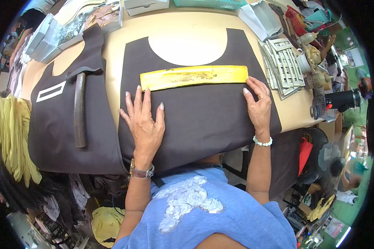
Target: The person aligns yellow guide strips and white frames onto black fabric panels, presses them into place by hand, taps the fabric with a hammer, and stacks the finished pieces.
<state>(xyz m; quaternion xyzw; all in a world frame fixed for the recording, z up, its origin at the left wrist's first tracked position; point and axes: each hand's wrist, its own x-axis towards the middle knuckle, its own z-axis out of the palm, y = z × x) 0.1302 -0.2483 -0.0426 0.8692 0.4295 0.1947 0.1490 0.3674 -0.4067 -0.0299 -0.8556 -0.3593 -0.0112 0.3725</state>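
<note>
A long, slightly curved yellow strip [195, 77] with dark smudges lies across a dark fabric piece [199, 112] that has a rounded neck cutout. My left hand [145, 118] rests flat on the fabric with fingers spread, its fingertips at the strip's lower left end. At the opposite end, my right hand [258, 101] has its fingertips against the strip's lower right corner, thumb and fingers apart. Left of my left hand, a hammer [80, 108] with a dark handle lies on another dark fabric piece [99, 137], beside a white rectangular frame [50, 91].
A stack of white slotted templates [284, 66] sits at the right of the table [191, 25]. Boxes of small pieces [104, 16] stand at the back left. Yellow cloths [10, 133] hang at the left edge. A black bottle [345, 99] is at the far right.
</note>
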